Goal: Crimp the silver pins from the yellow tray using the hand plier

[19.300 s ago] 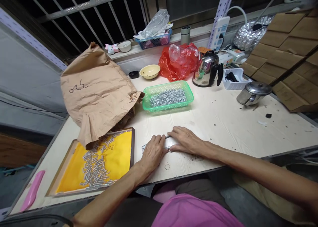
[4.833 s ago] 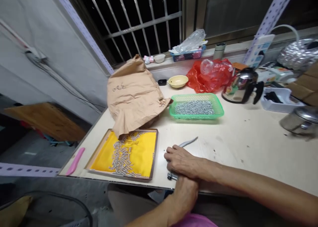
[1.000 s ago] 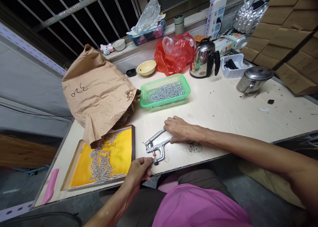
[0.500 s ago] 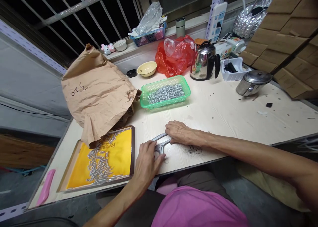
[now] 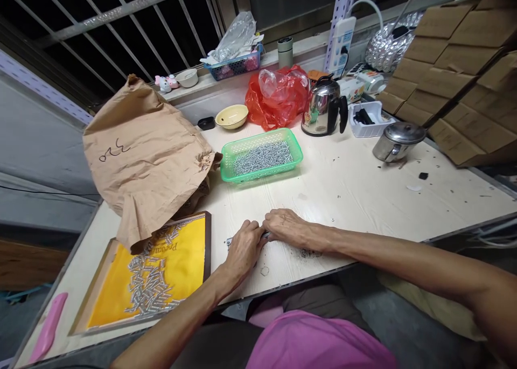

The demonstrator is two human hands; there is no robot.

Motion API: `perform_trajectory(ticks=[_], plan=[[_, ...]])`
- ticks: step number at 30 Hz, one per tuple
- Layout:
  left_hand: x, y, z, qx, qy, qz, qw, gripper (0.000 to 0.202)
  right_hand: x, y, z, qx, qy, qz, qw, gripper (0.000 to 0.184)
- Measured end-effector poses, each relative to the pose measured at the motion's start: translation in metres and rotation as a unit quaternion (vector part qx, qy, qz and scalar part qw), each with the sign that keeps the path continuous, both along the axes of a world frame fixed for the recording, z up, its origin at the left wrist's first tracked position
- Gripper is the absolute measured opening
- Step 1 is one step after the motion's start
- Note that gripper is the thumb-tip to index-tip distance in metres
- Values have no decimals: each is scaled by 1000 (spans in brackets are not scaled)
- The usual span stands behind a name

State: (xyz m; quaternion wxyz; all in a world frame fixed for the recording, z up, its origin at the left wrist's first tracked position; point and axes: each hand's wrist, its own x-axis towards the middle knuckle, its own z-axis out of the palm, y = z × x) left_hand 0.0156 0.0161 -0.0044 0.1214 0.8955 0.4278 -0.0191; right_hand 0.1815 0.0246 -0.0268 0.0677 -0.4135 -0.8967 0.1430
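Both my hands lie together on the pale table near its front edge, over metal pliers [image 5: 229, 242] that are almost wholly hidden. My left hand [image 5: 243, 249] covers the pliers' head, fingers curled over it. My right hand [image 5: 287, 228] presses down on the handles, fingers closed on them. To the left a wooden tray with a yellow lining [image 5: 189, 257] holds several small silver metal pieces [image 5: 147, 280]. Beyond my hands a green basket [image 5: 297, 155] holds many more such pieces.
A crumpled brown paper bag [image 5: 141, 153] overhangs the tray. Farther back stand a yellow bowl [image 5: 231, 116], a red plastic bag [image 5: 278, 97], a steel kettle [image 5: 322, 108], a white box [image 5: 367, 122] and a lidded steel pot [image 5: 393, 143]. Cardboard sheets [image 5: 456, 72] lean at right. A pink strip [image 5: 48, 328] lies front left.
One second ago the pliers lay open with my left hand at the table edge. My left hand has moved onto the pliers' head, and the handles are now pressed shut under my right hand.
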Motion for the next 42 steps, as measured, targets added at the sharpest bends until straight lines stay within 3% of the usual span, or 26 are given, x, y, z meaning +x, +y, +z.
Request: perform_trajectory(ticks=[3,7,11,13,16,21,23,26,28,35,37,39,42], plan=[[0,1,-1,-1,-14,0,1000,19,-1,-2,-8,-2,9,-13,1000,16],[-1,-2,0,8,-19,15,1000,14,3,-5,0,12,19,-41,999,19],[-6,-25,-15,57,-83,44,994,36,19,-2,12,3,63,1,998,38],[-7,-44,-27,79,-123,32,989,39,27,5,14,-10,63,5,998,27],[-2,-69,-40,74,-150,7,986,37,33,23,12,6,16,-46,999,16],[7,-82,-33,47,-155,11,987,35,12,41,19,53,-38,-109,992,12],[8,-83,-30,38,-160,16,986,38,-9,32,24,72,-40,-66,994,12],[7,-91,-35,15,-165,32,986,36,-47,5,27,91,-18,120,988,9],[4,-99,-43,3,-166,42,985,30,-67,-10,24,100,-11,205,974,8],[-2,-116,-62,-38,-183,76,979,36,-94,-18,11,108,46,304,945,11],[-3,-115,-59,-34,-200,64,977,40,-96,-16,19,90,125,269,951,13],[-8,-110,-51,-18,-227,33,973,47,-93,-10,36,85,241,185,949,17],[-32,-93,-29,45,-253,50,965,40,-70,11,70,137,370,45,918,16]])
